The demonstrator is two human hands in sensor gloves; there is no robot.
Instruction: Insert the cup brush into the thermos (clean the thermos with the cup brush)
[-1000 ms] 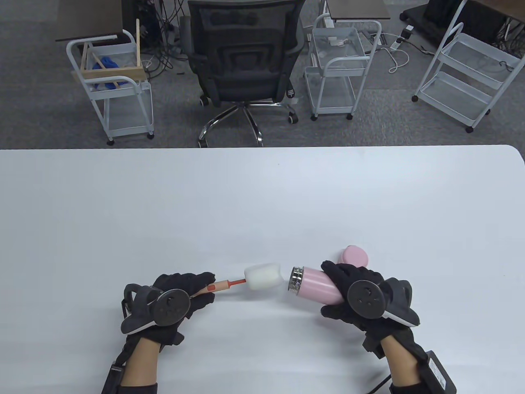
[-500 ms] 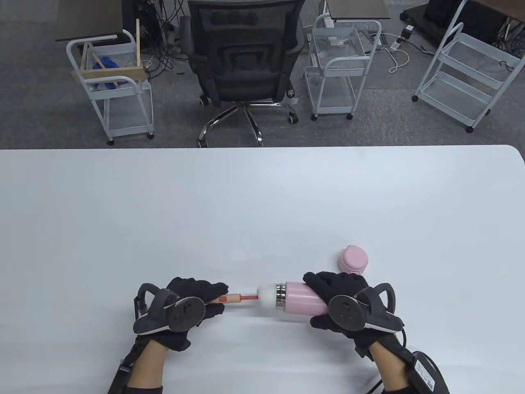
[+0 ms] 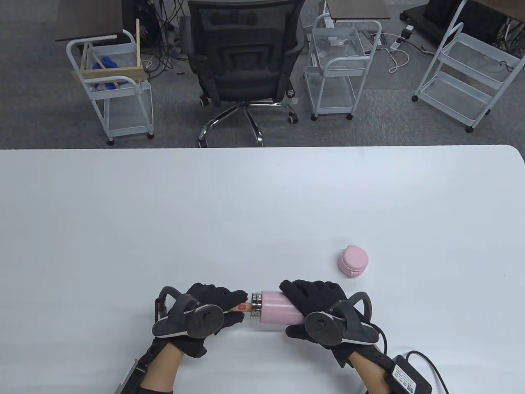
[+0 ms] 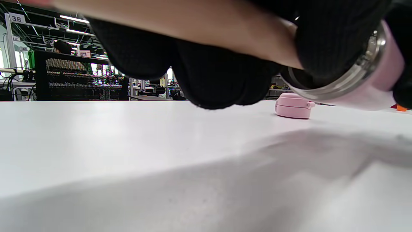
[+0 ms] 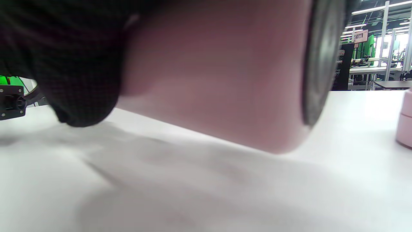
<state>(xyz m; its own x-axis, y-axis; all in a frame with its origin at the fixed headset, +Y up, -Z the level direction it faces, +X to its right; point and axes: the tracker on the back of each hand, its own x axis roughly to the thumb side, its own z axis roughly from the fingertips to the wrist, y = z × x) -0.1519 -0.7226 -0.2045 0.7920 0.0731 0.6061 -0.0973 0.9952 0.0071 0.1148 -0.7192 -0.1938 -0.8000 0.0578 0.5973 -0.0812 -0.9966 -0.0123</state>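
The right hand [image 3: 316, 299] grips a pink thermos [image 3: 275, 307] around its back half and holds it on its side, lifted just off the white counter [image 3: 262, 205], with the steel-ringed mouth pointing toward the other hand. From the right wrist view the thermos [image 5: 212, 80] fills most of the frame, its pink wall hanging clear above the counter's surface and casting a soft shadow under it.

The left hand [image 3: 213, 303] grips the handle of the cup brush [image 3: 242, 307], fingers wrapped close around it. The brush goes straight into the thermos mouth; only a short tan piece of handle with an orange mark shows between the fingertips and the steel rim, and the head is out of sight inside. In the left wrist view the handle [image 4: 180, 29] runs across the top of the frame into the steel ring of the thermos [image 4: 357, 74], with gloved fingers [image 4: 222, 77] curled below it.

A pink lid [image 3: 353, 261] sits flat on the counter beyond the right hand, well apart from the thermos. The same lid [image 4: 293, 105] shows in the left wrist view, resting by itself.
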